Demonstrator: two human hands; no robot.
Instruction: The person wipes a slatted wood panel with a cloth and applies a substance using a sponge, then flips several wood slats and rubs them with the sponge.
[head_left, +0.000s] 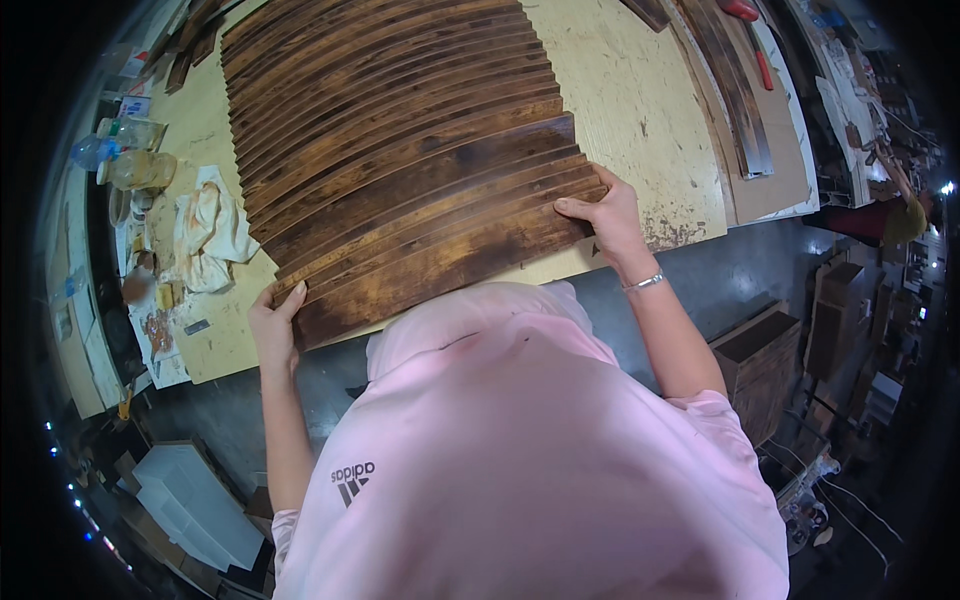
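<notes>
Dark-stained wooden slats (pixel 390 110) lie side by side in a long overlapping row on the pale tabletop (pixel 640 110). At the near end, several wooden slats (pixel 440 265) are gathered between my hands, close to the table's front edge. My left hand (pixel 272 320) grips their left ends, thumb on top. My right hand (pixel 612 212) wears a metal bracelet (pixel 643 281) at the wrist and clasps the right ends, also with its thumb on top. The fingers underneath are partly hidden by the wood.
Left of the slats lie a crumpled white cloth (pixel 208 235) and a jar of yellowish liquid (pixel 145 170). Long dark boards (pixel 735 90) and a red-handled tool (pixel 763 70) rest at the far right. A wooden box (pixel 765 350) stands below, right of the table. Another person (pixel 895 215) is at the far right.
</notes>
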